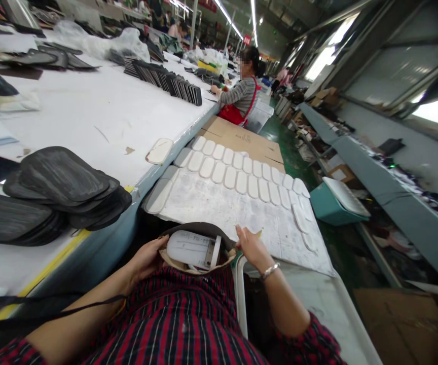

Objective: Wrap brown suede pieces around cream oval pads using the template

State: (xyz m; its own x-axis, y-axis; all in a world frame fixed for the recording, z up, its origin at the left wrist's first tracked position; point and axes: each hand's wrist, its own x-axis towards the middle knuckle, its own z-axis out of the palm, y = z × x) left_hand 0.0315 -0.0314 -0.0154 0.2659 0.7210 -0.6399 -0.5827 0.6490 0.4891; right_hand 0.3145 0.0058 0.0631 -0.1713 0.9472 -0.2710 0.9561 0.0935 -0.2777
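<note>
On my lap lies a dark, curved fabric piece (204, 226) with a tan inner edge. Inside it sits a white, round-ended plastic plate (188, 247) with handwriting and a metal fitting at its right end. My left hand (151, 257) is closed on the left edge of the fabric piece. Close to its right edge is my right hand (254, 247), fingers bent together and a bracelet on the wrist. A small yellowish tip shows behind the right hand; what it belongs to is hidden. Ahead, pale oval pieces (230, 177) lie in rows on a whitish board (211, 205).
Stacked dark oval pads (63, 177) lie on the white table (74, 111) at left, near a single pale oval (160, 151). A row of dark pieces (166, 81) stands farther back. A co-worker (242, 94) sits beyond the cardboard (242, 137). At right is a teal bin (331, 205).
</note>
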